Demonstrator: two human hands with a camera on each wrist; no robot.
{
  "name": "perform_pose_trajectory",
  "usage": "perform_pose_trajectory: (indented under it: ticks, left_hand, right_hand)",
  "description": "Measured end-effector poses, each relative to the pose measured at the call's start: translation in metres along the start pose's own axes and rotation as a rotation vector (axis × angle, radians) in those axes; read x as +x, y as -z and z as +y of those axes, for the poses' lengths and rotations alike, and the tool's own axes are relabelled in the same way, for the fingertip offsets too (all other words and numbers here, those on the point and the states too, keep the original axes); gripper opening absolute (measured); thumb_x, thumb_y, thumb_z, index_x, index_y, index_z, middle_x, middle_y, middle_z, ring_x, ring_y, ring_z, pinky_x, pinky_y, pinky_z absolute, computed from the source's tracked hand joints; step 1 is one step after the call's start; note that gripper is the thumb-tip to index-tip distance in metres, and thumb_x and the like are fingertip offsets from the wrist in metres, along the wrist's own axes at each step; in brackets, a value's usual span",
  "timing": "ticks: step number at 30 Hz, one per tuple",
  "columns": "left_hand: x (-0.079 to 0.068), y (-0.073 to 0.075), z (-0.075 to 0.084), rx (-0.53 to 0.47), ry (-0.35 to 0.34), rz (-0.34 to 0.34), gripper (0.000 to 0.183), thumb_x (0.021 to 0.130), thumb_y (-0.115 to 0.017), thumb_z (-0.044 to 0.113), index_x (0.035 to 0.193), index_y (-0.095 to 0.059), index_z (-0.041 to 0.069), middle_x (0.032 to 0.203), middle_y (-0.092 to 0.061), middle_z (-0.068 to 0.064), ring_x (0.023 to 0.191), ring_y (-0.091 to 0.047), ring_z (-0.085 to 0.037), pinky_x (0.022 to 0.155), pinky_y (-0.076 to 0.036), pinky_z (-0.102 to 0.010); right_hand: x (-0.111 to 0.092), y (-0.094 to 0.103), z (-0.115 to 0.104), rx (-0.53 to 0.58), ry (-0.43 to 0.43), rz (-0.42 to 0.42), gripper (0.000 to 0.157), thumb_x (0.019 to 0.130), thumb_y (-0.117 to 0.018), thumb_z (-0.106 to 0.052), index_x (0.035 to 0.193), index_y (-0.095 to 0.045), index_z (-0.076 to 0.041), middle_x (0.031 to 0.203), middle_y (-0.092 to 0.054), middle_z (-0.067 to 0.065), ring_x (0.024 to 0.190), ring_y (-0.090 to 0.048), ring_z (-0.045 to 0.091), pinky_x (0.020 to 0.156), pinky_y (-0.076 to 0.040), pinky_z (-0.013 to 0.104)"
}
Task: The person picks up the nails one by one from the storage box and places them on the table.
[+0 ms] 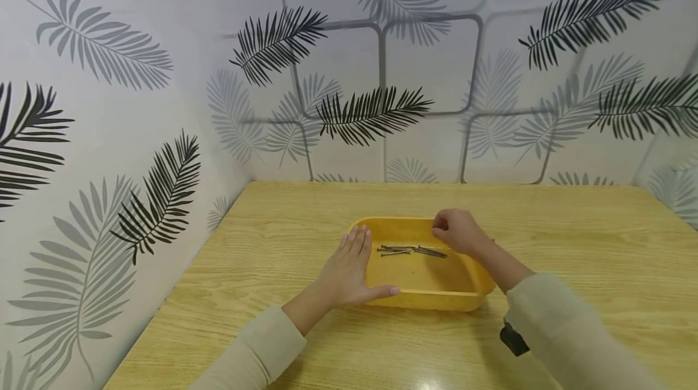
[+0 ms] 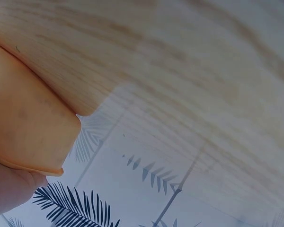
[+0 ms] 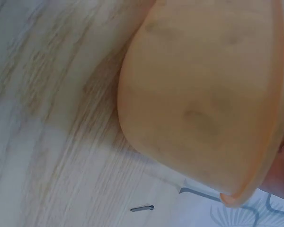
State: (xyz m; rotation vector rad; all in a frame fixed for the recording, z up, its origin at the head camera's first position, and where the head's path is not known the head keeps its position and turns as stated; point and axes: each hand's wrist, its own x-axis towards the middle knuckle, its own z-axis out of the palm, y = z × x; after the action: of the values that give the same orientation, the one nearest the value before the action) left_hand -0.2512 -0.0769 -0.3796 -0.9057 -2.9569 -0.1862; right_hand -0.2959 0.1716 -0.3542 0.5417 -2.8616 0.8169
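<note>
A yellow plastic tray (image 1: 425,300) sits on the wooden table, and several metal nails (image 1: 395,252) lie loose on its floor. My left hand (image 1: 349,272) rests along the tray's left side, fingers straight and together over the rim, thumb stretched along the front rim. Part of that hand (image 2: 12,189) shows below the rim in the left wrist view. Over the tray's back right corner is my right hand (image 1: 459,231), fingers curled with thumb and index close together. I cannot tell whether they pinch anything. In the right wrist view the tray wall (image 3: 199,94) covers most of it.
One nail (image 3: 142,208) lies on the table outside the tray, past its right end. The wooden table (image 1: 294,208) reaches back to a wall (image 1: 349,63) with a leaf pattern. A dark wrist device (image 1: 514,340) sits under the right sleeve.
</note>
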Motion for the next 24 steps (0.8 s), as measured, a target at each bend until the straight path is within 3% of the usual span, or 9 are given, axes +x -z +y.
perform_pose_trajectory:
  ticks: [13, 21, 24]
  left_hand:
    - [0.001, 0.0, 0.0, -0.005, 0.005, -0.006, 0.106, 0.082, -0.046, 0.069, 0.147, -0.009, -0.006, 0.155, -0.007, -0.021, 0.145, -0.002, -0.031, 0.118, -0.01, -0.042]
    - [0.001, 0.0, 0.0, -0.006, 0.004, -0.005, 0.105, 0.082, -0.046, 0.069, 0.146, -0.009, -0.006, 0.155, -0.007, -0.02, 0.145, -0.002, -0.031, 0.118, -0.011, -0.041]
    - [0.001, 0.0, -0.001, -0.004, 0.004, -0.003, 0.106, 0.082, -0.046, 0.07, 0.147, -0.01, -0.005, 0.155, -0.007, -0.02, 0.145, -0.002, -0.031, 0.118, -0.011, -0.041]
  right_hand:
    - [0.001, -0.019, 0.003, -0.09, 0.06, -0.107, 0.012, 0.083, -0.064, -0.006, 0.078, -0.066, 0.004, 0.072, -0.064, 0.011, 0.063, -0.055, 0.016, 0.059, -0.048, 0.031]
    - [0.002, -0.028, 0.008, -0.126, 0.056, -0.104, 0.012, 0.081, -0.067, -0.007, 0.077, -0.065, 0.004, 0.075, -0.066, 0.012, 0.066, -0.058, 0.019, 0.06, -0.05, 0.033]
    - [0.011, -0.041, 0.031, -0.13, 0.087, -0.09, 0.009, 0.08, -0.066, -0.007, 0.072, -0.065, -0.001, 0.071, -0.064, 0.008, 0.061, -0.054, 0.016, 0.055, -0.046, 0.031]
